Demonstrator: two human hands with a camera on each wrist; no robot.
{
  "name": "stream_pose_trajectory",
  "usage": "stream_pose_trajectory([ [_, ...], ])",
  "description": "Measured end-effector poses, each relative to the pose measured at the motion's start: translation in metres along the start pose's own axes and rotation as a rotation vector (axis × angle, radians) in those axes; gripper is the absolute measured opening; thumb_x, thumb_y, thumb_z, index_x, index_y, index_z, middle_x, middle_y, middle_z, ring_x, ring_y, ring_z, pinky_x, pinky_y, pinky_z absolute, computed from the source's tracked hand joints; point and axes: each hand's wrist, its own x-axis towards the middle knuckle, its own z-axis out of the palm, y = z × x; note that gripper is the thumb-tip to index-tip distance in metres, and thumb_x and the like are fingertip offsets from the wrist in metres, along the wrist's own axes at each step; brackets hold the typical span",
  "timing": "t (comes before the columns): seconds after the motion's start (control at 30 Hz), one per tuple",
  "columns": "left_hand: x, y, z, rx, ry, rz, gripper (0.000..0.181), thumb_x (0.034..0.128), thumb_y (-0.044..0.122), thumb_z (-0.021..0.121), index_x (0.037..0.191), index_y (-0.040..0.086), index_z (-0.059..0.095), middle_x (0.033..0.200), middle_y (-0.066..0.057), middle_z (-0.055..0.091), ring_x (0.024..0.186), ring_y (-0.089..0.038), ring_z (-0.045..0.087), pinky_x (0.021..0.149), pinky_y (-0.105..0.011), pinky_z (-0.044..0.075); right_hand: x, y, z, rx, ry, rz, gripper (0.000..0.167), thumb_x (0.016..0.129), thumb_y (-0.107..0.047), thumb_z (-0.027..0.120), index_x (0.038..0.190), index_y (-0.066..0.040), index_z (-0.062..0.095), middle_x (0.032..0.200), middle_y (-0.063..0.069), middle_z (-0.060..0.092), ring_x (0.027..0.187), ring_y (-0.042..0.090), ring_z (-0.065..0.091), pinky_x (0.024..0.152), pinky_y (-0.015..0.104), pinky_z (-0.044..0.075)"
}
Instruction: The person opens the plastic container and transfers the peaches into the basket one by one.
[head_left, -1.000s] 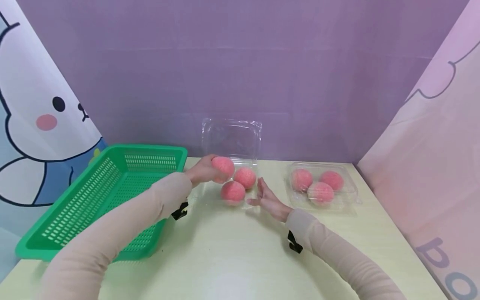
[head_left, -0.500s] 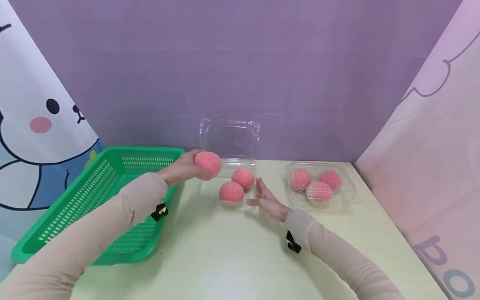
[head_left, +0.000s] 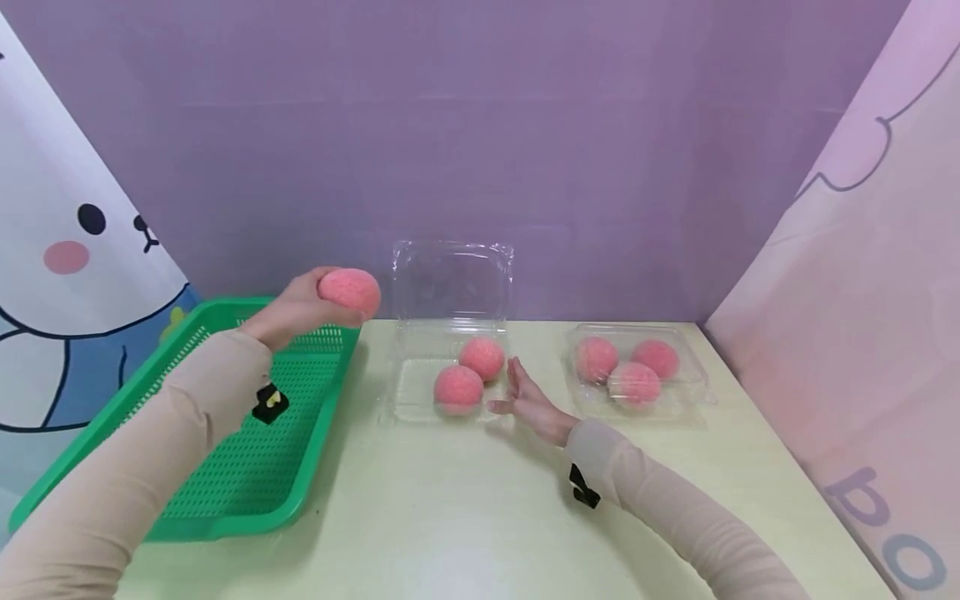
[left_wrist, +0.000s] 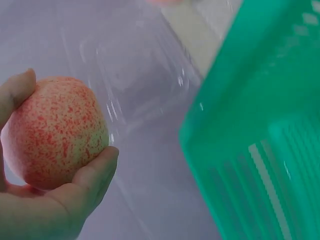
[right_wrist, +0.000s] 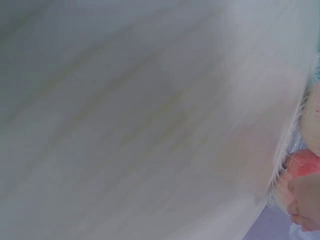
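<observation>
My left hand grips a pink speckled peach in the air above the far right corner of the green basket. In the left wrist view, thumb and fingers curl round that peach from two sides. A clear plastic clamshell box stands with its lid raised, holding two peaches, the front peach and the rear peach. Beside its right edge my right hand is held with fingers extended; whether it touches the box, I cannot tell.
Farther right, a second clear box with its lid down contains three peaches. The pale table meets a purple backdrop behind the boxes, and printed cloths hang at both sides.
My left hand has lifted the peach out from the open clamshell and carried it up and left to the basket's far corner. The right hand has stayed nearly still.
</observation>
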Motion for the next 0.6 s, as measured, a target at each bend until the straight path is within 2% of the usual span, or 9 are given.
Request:
stream_pose_trajectory([
  [0.23,-0.001,-0.024,-0.026,0.066,0.009,-0.034,0.098,0.0764,0.039,0.071,0.146,0.01,0.01,0.141,-0.018,0.032,0.12,-0.035,0.038,0.085,-0.049,0.048,0.002,-0.001,0.002,0.004,-0.003,-0.004,0.098,0.084,-0.007,0.061,0.145,-0.01,-0.015,0.154,0.006,-0.011,0.141,0.026,-0.004,0.115,0.043,0.005],
  [0.4,-0.004,-0.044,-0.036,0.074,-0.013,-0.063,0.098,0.0782,0.039,0.069,0.147,0.006,0.007,0.141,-0.022,0.029,0.121,-0.038,0.036,0.081,-0.045,0.049,0.003,0.0,0.001,0.002,-0.003,0.006,0.098,0.084,-0.008,0.061,0.145,-0.011,-0.015,0.154,0.006,-0.011,0.141,0.025,-0.003,0.115,0.043,0.005],
  [0.6,-0.004,-0.066,-0.047,0.071,-0.008,-0.082,0.102,0.0785,0.04,0.069,0.146,0.002,0.002,0.141,-0.026,0.026,0.121,-0.04,0.035,0.083,-0.047,0.048,0.006,0.002,-0.002,-0.014,-0.016,0.019,0.1,0.084,-0.01,0.062,0.145,-0.014,-0.016,0.154,0.002,-0.012,0.141,0.024,-0.002,0.115,0.042,0.006],
])
